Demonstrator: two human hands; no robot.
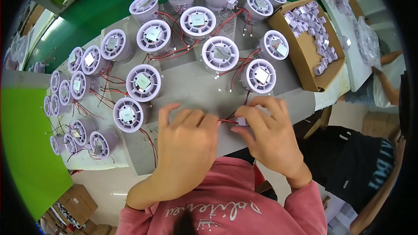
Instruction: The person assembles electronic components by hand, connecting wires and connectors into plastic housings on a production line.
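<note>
My right hand [273, 137] pinches a small lilac plastic block [241, 122] between thumb and fingers. Thin red and black wires [226, 121] run from that block to my left hand [187, 141], whose fingers are closed on them at the fingertips. The wires' ends inside the left hand are hidden. Just beyond my hands stand round lilac housings with spoked tops and pale square centres, the closest being one housing [258, 76] past my right hand and another housing [128, 114] left of my left hand.
Many similar housings [198, 21] with trailing wires stand across the grey work surface [183, 98]. An open cardboard box [305, 63] of small lilac blocks is at the right. A person in dark clothes [359, 161] is close on the right; another person's arm [387, 82] shows beyond.
</note>
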